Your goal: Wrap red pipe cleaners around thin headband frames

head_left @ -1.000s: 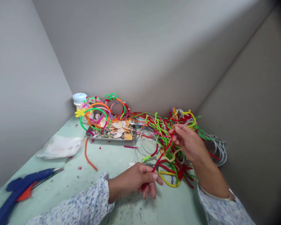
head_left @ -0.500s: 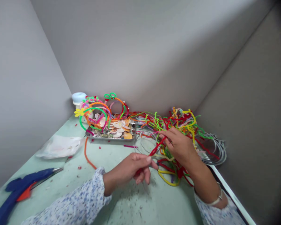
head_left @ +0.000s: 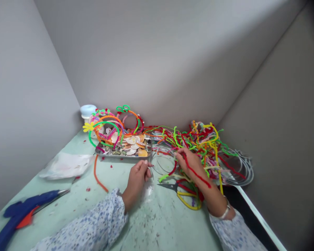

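Note:
My right hand (head_left: 191,163) reaches into a tangled pile of coloured pipe cleaners (head_left: 202,139), fingers pinched at the pile's near left edge. A red pipe cleaner (head_left: 199,174) runs from those fingers back over the hand and wrist. My left hand (head_left: 138,175) rests on the green table (head_left: 157,223) with fingers curled. Its fingertips touch the left side of a thin clear hoop (head_left: 159,161), and I cannot see whether they grip it. Scissors (head_left: 169,186) with yellow handles lie between the two hands.
A metal tray of shells (head_left: 124,150) with decorated pipe-cleaner headbands (head_left: 111,122) stands at the back. A white jar (head_left: 88,111), a plastic bag (head_left: 66,165), a loose orange pipe cleaner (head_left: 96,176) and a blue glue gun (head_left: 23,209) lie left. Bare hoops (head_left: 242,167) are stacked right. Grey walls enclose the table.
My left hand let go of the red pipe cleaner's end and moved up and left to the clear hoop. My right hand dropped lower and left into the pile, the red pipe cleaner now lying over it.

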`<move>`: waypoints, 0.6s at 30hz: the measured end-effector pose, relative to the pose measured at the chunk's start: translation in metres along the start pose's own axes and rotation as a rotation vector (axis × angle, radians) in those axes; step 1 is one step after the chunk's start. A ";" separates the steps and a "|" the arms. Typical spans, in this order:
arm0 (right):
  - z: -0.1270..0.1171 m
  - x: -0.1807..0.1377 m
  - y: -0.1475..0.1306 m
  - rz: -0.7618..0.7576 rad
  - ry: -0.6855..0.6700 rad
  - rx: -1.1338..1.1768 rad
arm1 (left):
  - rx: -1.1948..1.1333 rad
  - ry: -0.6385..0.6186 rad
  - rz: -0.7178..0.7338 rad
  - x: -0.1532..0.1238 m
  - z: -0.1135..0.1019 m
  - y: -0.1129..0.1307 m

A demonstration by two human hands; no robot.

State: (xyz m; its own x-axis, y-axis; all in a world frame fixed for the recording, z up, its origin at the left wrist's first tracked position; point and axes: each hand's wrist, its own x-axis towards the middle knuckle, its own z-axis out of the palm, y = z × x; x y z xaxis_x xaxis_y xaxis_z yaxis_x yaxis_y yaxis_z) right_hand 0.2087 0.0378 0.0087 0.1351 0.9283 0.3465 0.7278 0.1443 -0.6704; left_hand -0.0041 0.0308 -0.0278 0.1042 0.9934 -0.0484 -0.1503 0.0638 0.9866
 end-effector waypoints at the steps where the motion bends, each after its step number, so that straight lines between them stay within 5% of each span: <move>1: 0.003 -0.001 0.002 -0.006 -0.019 -0.036 | 0.020 -0.015 0.015 -0.001 0.001 -0.002; 6: 0.014 -0.001 0.006 0.055 -0.018 -0.007 | 0.083 -0.092 0.042 -0.006 0.005 -0.007; 11: 0.010 0.001 -0.002 0.300 -0.019 0.449 | 0.089 -0.054 0.075 -0.006 0.004 -0.007; 18: 0.023 -0.001 -0.003 0.253 0.039 0.860 | 0.093 -0.003 0.142 -0.010 0.003 -0.005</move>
State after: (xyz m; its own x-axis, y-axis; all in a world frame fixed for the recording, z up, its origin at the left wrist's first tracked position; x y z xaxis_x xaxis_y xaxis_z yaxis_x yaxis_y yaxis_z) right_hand 0.1905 0.0442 -0.0048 0.2570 0.9572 0.1332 -0.0804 0.1586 -0.9841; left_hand -0.0014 0.0206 -0.0317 0.0914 0.9915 0.0925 -0.0723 -0.0861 0.9937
